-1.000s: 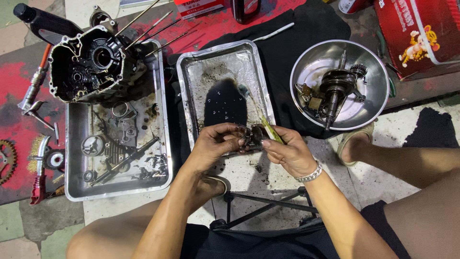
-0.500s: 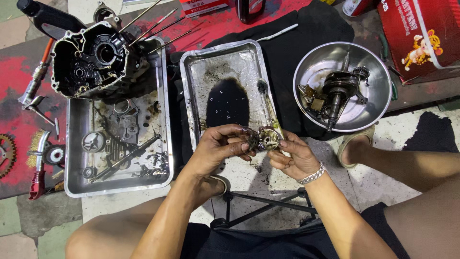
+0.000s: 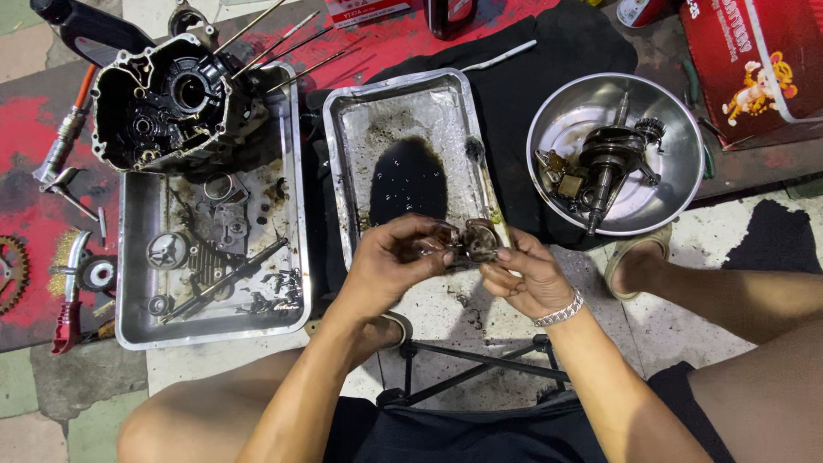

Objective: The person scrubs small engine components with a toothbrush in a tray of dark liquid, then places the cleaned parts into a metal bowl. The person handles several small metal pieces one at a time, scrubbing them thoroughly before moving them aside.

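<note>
**Greasy part held over the middle tray**

Over the near rim of the middle tray (image 3: 343,184), both hands pinch one small oily part (image 3: 477,240): the left hand (image 3: 396,261) clenches its left side, the right hand (image 3: 525,276) grasps its right side along with a thin brush (image 3: 482,184) whose head lies back over the tray. Held there, drips would likely fall into the tray's dark puddle (image 3: 410,182) rather than on the floor. Left of the tray, a second tray (image 3: 296,214) collects loose parts beneath an engine case (image 3: 167,107). Right of it, a steel bowl (image 3: 677,184) keeps the crankshaft (image 3: 610,159) apart. Beyond the bowl lies a red package (image 3: 754,60) with a cartoon figure; behind the tray, a red-and-white box (image 3: 369,10) and a dark bottle (image 3: 452,17) at the picture's edge.
</note>
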